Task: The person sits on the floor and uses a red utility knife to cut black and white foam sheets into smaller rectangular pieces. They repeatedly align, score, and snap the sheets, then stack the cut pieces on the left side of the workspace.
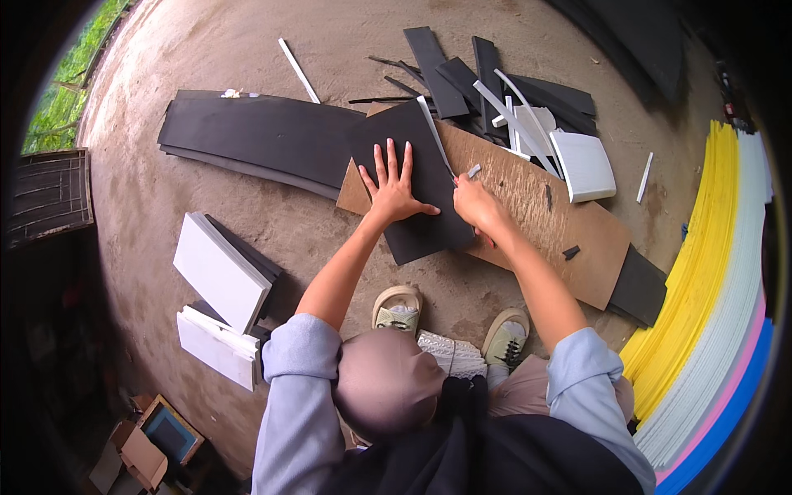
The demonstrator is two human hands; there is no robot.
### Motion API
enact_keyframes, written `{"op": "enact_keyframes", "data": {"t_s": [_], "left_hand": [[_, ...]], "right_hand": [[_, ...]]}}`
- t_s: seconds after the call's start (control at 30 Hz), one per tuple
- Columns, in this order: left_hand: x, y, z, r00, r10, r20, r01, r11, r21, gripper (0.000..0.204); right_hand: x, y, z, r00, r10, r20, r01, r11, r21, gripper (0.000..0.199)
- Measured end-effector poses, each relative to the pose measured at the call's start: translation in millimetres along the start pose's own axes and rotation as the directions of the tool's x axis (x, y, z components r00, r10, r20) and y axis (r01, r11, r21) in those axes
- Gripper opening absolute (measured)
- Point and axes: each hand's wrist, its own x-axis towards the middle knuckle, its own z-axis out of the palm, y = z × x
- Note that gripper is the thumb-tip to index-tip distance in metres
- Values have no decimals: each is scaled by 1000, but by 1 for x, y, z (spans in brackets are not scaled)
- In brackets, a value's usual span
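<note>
A black sheet [412, 177] lies on a brown board [544, 223] on the floor. The left hand [392, 190] presses flat on it, fingers spread wide, holding nothing. The right hand [477, 202] is closed around a small knife [472, 172] at the sheet's right edge. White slabs [219, 272] are stacked well to the left.

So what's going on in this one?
A person crouches on a concrete floor over a brown board. The left hand lies flat, fingers spread, on a black sheet that rests on the board. The right hand grips a small knife at the sheet's right edge, alongside a thin white strip lying across it. Black offcuts are piled beyond, white stacks lie to the left, and coloured sheets are stacked at right.
</note>
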Motion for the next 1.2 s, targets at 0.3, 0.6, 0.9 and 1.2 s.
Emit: {"op": "enact_keyframes", "data": {"t_s": [0.3, 0.6, 0.9, 1.2], "left_hand": [[1, 1, 0, 998, -33, 50, 30, 997, 66, 140], [-1, -10, 6, 999, -20, 33, 18, 998, 59, 140], [1, 0, 2, 1000, 6, 2, -6, 999, 46, 139], [-6, -2, -3, 999, 40, -13, -40, 999, -15, 129]], "right_hand": [[-94, 58, 54, 999, 46, 26, -46, 998, -31, 25], [-109, 55, 27, 955, 145, 258, -170, 982, 80, 30], [27, -16, -43, 905, -229, -359, 228, 973, -46, 26], [104, -57, -30, 904, -243, -351, 223, 970, -97, 27]]}}
